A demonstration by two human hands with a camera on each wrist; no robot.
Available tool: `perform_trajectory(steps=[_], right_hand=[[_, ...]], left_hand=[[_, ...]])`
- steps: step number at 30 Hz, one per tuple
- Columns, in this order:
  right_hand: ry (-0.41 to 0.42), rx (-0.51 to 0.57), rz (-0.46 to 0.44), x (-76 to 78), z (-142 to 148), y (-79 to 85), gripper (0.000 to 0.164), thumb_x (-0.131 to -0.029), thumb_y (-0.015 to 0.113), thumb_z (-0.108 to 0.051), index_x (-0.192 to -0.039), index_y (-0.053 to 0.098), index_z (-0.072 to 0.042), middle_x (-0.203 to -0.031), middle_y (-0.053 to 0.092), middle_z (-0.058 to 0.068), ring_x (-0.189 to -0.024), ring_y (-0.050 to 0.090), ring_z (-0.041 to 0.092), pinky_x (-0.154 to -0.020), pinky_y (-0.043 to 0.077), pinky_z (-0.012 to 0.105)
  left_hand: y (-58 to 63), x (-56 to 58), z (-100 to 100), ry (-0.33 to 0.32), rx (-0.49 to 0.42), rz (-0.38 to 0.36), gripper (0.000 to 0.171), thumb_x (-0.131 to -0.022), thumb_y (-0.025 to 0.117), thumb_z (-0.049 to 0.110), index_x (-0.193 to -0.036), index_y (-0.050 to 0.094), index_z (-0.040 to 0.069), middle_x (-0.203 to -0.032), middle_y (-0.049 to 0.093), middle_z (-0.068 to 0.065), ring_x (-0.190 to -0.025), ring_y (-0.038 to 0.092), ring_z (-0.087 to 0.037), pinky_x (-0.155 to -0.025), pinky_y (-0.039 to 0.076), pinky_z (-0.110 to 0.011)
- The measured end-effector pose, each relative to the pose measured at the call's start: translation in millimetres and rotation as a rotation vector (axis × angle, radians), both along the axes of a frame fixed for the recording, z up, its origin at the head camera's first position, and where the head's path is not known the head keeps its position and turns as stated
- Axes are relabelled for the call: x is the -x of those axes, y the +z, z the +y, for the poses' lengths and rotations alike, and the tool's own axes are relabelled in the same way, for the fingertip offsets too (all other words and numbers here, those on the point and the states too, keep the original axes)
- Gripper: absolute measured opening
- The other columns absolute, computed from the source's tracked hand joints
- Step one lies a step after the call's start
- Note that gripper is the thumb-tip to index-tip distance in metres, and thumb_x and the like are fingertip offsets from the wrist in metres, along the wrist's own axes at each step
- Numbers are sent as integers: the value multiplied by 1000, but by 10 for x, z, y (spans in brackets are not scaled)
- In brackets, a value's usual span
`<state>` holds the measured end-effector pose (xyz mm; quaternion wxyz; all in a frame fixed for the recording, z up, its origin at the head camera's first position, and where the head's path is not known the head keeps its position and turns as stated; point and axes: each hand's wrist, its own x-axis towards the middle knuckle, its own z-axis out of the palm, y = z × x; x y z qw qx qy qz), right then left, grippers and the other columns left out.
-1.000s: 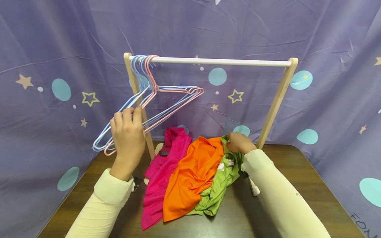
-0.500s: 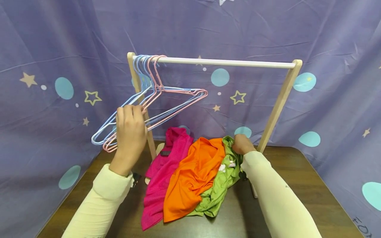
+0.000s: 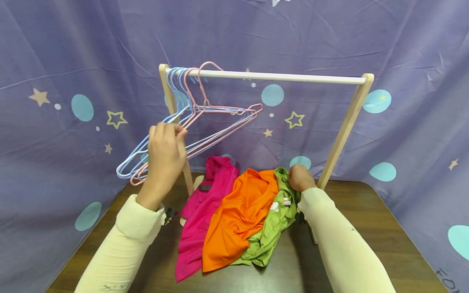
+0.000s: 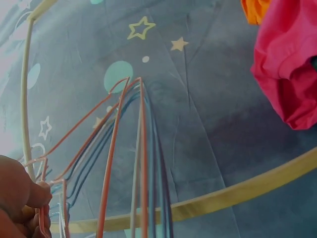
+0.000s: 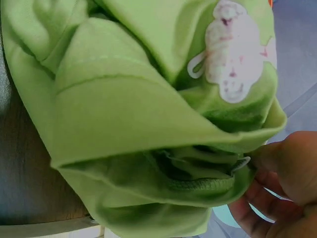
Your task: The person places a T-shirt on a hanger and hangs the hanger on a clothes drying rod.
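My left hand point(image 3: 165, 150) pinches the front pink hanger point(image 3: 209, 62) between thumb and fingers on its sloping arm. That hanger's hook stands a little above the white rail, its contact there unclear. Behind it another pink hanger and several blue and white hangers point(image 3: 176, 70) hang bunched at the rail's left end. At the right my right hand point(image 3: 300, 178) grips the upper edge of a green garment point(image 3: 276, 224). In the right wrist view thumb and fingers point(image 5: 267, 156) pinch the edge of the garment's opening, with a white animal patch point(image 5: 235, 52) above.
A wooden rack with a white rail point(image 3: 275, 75) stands on the brown table point(image 3: 359, 228). An orange garment point(image 3: 242, 215) and a magenta garment point(image 3: 205, 228) lie left of the green one, overlapping. A purple patterned curtain point(image 3: 234, 32) hangs behind.
The front pink hanger has come apart from the bunch, rightward and up, its hook rising above the rail. My left hand has shifted slightly right and up with it. The right hand keeps its hold.
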<state>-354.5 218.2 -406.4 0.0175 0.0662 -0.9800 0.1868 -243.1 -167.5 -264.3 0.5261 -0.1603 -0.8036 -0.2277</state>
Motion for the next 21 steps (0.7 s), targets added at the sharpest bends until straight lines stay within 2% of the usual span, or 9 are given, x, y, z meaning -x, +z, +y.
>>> perform_trajectory(steps=[5, 12, 16, 19, 21], right_hand=[[-8, 8, 27, -24, -9, 48, 24, -91, 54, -3, -68, 56, -8, -68, 47, 8, -65, 47, 27, -65, 45, 44], [-23, 76, 83, -20, -17, 98, 15, -96, 43, -5, -82, 47, -3, -73, 48, 12, -70, 53, 31, -69, 50, 50], [-24, 287, 96, 12, 4, 130, 27, -94, 38, -1, -68, 37, -8, -60, 36, 3, -52, 40, 21, -54, 42, 38], [-31, 546, 9, 19, 21, 158, 35, -90, 37, 1, -60, 29, -15, -54, 25, -4, -47, 22, 13, -49, 27, 31], [-49, 685, -58, 10, 29, 174, 37, -88, 39, 3, -59, 27, -18, -54, 21, -7, -48, 17, 11, -50, 22, 30]], left_hand=[[41, -27, 41, -35, -43, 10, 23, -100, 63, 11, -94, 64, -11, -85, 59, -26, -82, 50, -46, -76, 39, -53], [77, -146, 99, -57, -57, 58, 25, -100, 64, 14, -93, 64, -11, -81, 57, -24, -80, 49, -45, -74, 38, -51], [62, -217, 145, -85, -74, 81, 24, -100, 64, 12, -93, 64, -11, -82, 59, -24, -79, 50, -43, -75, 37, -50], [23, -267, 175, -102, -86, 88, 21, -99, 65, 9, -92, 64, -11, -82, 59, -23, -79, 51, -42, -75, 38, -49], [-12, -292, 190, -109, -77, 85, 20, -98, 66, 8, -92, 64, -11, -83, 59, -23, -78, 51, -41, -75, 39, -48]])
